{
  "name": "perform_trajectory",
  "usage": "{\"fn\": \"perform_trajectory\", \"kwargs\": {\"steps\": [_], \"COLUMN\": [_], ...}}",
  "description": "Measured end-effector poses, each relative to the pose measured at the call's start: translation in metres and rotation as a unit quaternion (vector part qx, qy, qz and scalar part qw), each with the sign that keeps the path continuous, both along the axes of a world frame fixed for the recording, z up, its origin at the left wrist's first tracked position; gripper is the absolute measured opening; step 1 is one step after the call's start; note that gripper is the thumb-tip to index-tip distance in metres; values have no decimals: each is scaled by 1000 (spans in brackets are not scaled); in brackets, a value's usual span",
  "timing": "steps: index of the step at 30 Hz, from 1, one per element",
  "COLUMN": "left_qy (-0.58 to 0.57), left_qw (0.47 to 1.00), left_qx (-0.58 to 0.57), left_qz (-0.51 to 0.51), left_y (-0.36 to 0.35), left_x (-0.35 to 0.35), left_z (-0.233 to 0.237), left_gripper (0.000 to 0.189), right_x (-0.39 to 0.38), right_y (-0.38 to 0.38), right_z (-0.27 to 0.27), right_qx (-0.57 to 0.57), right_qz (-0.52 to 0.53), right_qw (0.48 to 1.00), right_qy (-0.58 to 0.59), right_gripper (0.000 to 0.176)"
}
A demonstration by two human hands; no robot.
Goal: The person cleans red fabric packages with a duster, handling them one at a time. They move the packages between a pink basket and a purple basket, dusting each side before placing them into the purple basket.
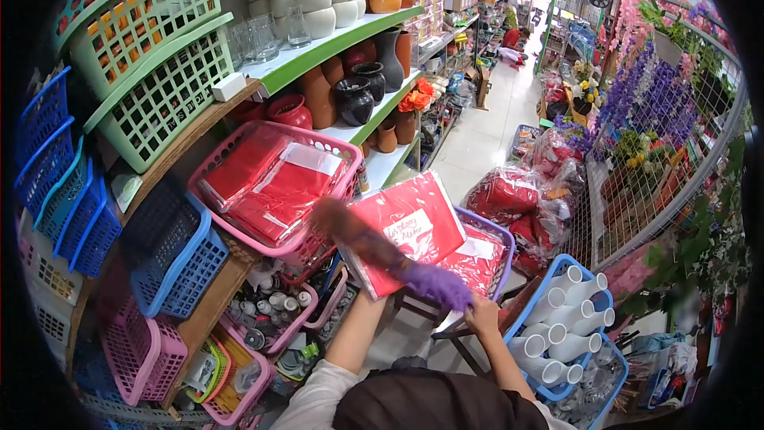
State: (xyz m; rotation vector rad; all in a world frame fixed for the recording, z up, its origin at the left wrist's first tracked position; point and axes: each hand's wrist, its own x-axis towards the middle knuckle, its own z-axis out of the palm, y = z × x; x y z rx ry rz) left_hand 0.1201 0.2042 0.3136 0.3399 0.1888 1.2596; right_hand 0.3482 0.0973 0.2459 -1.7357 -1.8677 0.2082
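Note:
My left hand [368,299] is under the near edge of a flat red package [434,227] in clear plastic, with a handwritten white label; its fingers are mostly hidden behind the package. My right hand [481,318] is closed around the end of a fluffy duster [438,283], purple near the hand and brown toward the tip. The duster lies across the package's front, its far end smeared by motion. Below and right of the package, a purple basket [508,259] holds more red packages. At the left, a pink basket [208,161] is filled with similar red packages [274,191].
A blue basket of white vases [569,314] stands close to my right arm. Shelves with pots [354,95] and stacked green baskets [159,87] rise at the left. Bagged red goods [509,195] sit beside a wire rack [668,191]. A tiled aisle [485,123] runs ahead.

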Motion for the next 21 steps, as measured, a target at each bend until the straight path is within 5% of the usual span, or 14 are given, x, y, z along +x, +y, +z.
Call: {"fn": "perform_trajectory", "kwargs": {"steps": [5,7,10,15,21], "left_qy": [7,8,11,15,21], "left_qw": [1000,1000,1000,1000,999], "left_qx": [-6,-9,-15,-22,-29], "left_qz": [-3,-3,-5,-7,-8], "left_y": [7,11,-6,-12,-30], "left_x": [2,5,-5,-11,-22], "left_z": [-5,-3,-13,-23,-32], "left_gripper": [60,60,60,60,60], "right_x": [3,-1,-5,-13,-14], "right_y": [15,8,-5,7,72], "right_z": [-15,-6,-9,-34,-92], "right_qx": [-31,-59,-42,-40,-147], "right_qz": [-163,-151,70,49,-100], "right_qw": [978,979,995,997,961], "right_qy": [126,121,57,51,213], "right_gripper": [18,18,21,20,29]}}
